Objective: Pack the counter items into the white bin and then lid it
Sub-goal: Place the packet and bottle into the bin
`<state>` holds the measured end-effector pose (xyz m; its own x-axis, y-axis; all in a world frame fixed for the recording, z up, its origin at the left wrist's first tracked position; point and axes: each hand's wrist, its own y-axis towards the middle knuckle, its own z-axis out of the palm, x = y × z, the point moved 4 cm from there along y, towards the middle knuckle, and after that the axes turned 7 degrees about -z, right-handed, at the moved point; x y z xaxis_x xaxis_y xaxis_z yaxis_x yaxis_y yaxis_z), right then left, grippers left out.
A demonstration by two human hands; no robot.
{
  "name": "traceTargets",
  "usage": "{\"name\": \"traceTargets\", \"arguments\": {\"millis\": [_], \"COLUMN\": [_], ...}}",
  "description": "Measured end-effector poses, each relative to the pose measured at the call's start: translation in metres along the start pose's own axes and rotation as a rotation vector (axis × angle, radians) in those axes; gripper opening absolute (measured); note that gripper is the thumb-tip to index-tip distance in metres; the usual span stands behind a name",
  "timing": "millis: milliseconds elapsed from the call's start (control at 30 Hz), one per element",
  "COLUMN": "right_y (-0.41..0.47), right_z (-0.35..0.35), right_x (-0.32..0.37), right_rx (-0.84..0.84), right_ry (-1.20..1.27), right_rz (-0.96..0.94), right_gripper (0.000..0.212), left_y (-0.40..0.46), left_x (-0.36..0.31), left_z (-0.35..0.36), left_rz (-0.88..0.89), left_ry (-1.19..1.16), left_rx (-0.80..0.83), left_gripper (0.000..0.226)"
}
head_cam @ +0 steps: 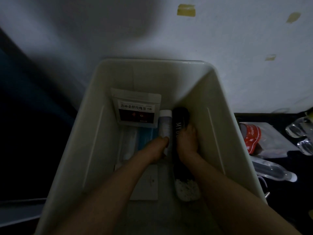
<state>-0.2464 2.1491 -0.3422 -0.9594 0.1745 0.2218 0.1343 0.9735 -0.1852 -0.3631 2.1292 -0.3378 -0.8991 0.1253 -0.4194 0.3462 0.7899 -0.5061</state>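
The white bin (94, 126) is standing open, unlidded. A tea pouch (136, 108) is leaning against its far wall; a pale tube (165, 123) and black bottle (179, 121) are lying alongside.

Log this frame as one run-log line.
stage: packing | left hand: holds white tube | right hand: on black bottle | bin: unlidded
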Motion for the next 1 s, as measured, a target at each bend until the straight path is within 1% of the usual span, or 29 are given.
{"name": "traceTargets", "arguments": {"millis": [167, 233, 333, 400, 433, 500, 567, 633, 700, 767, 833, 933, 1000], "right_y": [0.008, 0.005, 0.005, 0.004, 0.005, 0.002, -0.001, -0.010, -0.025, -0.040, -0.049, -0.057, -0.062], "right_z": [-0.010, -0.020, -0.028, -0.037, -0.041, -0.060, -0.083, -0.113, -0.145, -0.174, -0.199, -0.224, -0.238], "right_x": [0.003, 0.009, 0.014, 0.014, 0.014, 0.020, 0.031, 0.046, 0.054, 0.048, 0.033, -0.002, -0.029], "right_rx": [0.098, 0.129, 0.114, 0.147, 0.151, 0.164, 0.101, -0.034, -0.166, -0.259, -0.330, -0.413, -0.436], "right_ry": [-0.192, -0.267, -0.304, -0.285, -0.252, -0.168, 0.005, 0.168, 0.289, 0.447, 0.522, 0.578, 0.652], "right_rz": [-0.072, -0.087, -0.113, -0.124, -0.150, -0.195, -0.237, -0.323, -0.406, -0.417, -0.406, -0.365, -0.322], "right_gripper": [0.044, 0.047, 0.049, 0.047, 0.044, 0.037, 0.029, 0.024, 0.026, 0.025, 0.024, 0.025, 0.026], "left_y": [0.000, -0.003, -0.012, -0.018, -0.020, -0.024, -0.031, -0.042, -0.053, -0.065, -0.078, -0.091, -0.096], "left_x": [-0.004, -0.006, -0.007, -0.007, -0.007, -0.009, -0.016, -0.027, -0.042, -0.057, -0.076, -0.106, -0.129], "left_z": [-0.005, -0.008, -0.017, -0.026, -0.032, -0.044, -0.057, -0.072, -0.086, -0.095, -0.101, -0.107, -0.108], "left_rz": [-0.037, -0.065, -0.112, -0.147, -0.153, -0.177, -0.205, -0.212, -0.190, -0.168, -0.136, -0.077, -0.039], "left_ry": [0.021, -0.001, -0.054, -0.068, -0.075, -0.122, -0.184, -0.258, -0.328, -0.420, -0.506, -0.549, -0.583], "left_rx": [0.034, 0.048, 0.068, 0.081, 0.068, 0.015, -0.053, -0.146, -0.260, -0.365, -0.448, -0.580, -0.669], "left_gripper": [0.048, 0.047, 0.045, 0.044, 0.039, 0.013, 0.022, 0.018, 0.015, 0.024, 0.029, 0.032, 0.030]}}
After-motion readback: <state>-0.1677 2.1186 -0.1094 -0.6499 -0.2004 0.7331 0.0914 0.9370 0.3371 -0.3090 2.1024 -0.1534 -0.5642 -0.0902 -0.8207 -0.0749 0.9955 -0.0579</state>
